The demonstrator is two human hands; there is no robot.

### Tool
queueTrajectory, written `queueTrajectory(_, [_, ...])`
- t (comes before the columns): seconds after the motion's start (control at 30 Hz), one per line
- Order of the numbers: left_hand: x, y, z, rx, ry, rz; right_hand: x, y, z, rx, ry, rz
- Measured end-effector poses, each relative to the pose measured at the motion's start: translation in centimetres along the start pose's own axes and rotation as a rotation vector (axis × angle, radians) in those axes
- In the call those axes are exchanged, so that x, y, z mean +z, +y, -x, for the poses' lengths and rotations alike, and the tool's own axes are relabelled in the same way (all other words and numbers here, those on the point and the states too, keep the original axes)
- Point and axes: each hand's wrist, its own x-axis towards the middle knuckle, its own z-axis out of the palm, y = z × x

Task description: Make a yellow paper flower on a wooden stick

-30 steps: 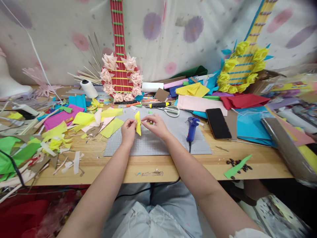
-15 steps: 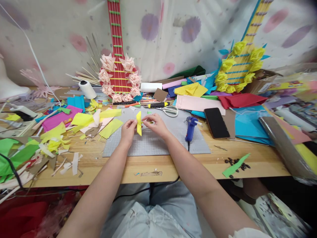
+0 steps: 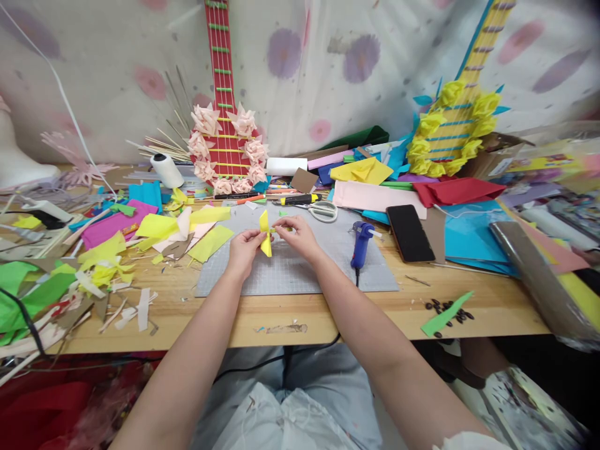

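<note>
Over mat [image 3: 328,269] | left hand [image 3: 244,250] pinching yellow paper [image 3: 265,234] | right hand [image 3: 300,236] now closing in, gripping its middle | paper tilting further

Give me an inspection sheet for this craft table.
Surface: wooden table with a grey cutting mat mid-front.
Things in hand: yellow paper piece, folded, above the mat.
Clutter: paper scraps at left; scissors, glue gun and phone right of the hands.
Hands: left hand and right hand both pinch the yellow paper piece.
Cables: cord runs from the glue gun off the front edge; black cable far left.
Surroundings: red guitar and yellow guitar lean against a flowered cloth.
</note>
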Motion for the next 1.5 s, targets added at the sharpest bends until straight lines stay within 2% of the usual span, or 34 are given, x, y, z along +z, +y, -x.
queueTrajectory(0.33, [0.3,0.6,0.4,-0.005,0.019,-0.012,-0.1,-0.6,0.3,-0.048,-0.087,-0.045])
queueTrajectory(0.5, [0.2,0.7,0.3,-0.015,0.033,0.039,-0.4,-0.5,0.1,-0.042,-0.02,0.06])
queueTrajectory(0.8, [-0.3,1.5,0.3,-0.145,-0.108,0.173,-0.3,0.3,-0.1,-0.015,-0.071,0.06])
queueTrajectory(1.07, [0.0,1.5,0.6,-0.228,-0.166,0.244,0.5,0.5,-0.4,0.084,-0.072,-0.227])
queueTrajectory(1.23, [-0.1,1.1,0.3,-0.207,-0.141,0.245,0.8,0.2,-0.4,0.115,-0.06,-0.148])
queueTrajectory(1.5, [-0.2,0.9,0.1,-0.215,-0.203,0.207,1.4,0.1,-0.1,0.069,-0.065,-0.141])
